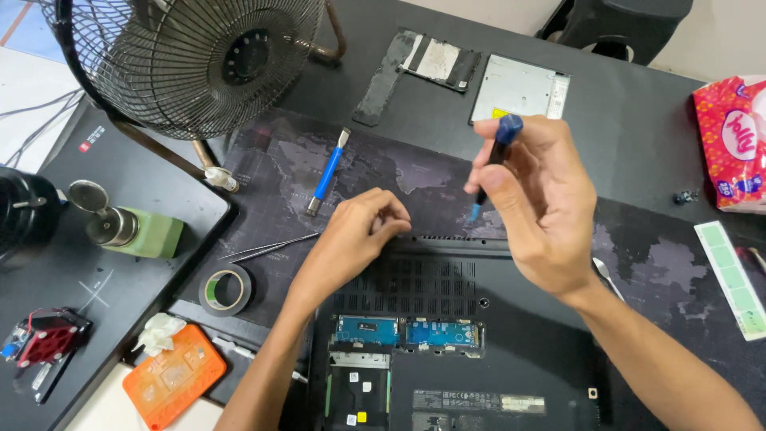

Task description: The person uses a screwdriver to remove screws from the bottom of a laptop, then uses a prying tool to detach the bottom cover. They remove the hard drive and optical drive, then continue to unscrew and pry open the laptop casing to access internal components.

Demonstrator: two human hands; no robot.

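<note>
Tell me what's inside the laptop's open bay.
In the laptop bay: two blue memory boards and an empty black slot below. Anything under the boards is covered.

Tape roll (226,289) left of upturned laptop (447,351)

Blue-capped screwdriver (495,164) held near-upright; black laptop (447,335) lies underside-up, panel open.

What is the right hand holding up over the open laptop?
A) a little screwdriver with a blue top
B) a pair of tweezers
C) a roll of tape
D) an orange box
A: the right hand pinches a slim black screwdriver with a blue cap and blue tip above the upturned black laptop, while the dark tape roll, flat orange plastic case and thin metal tweezers all lie on the desk mat.
</note>
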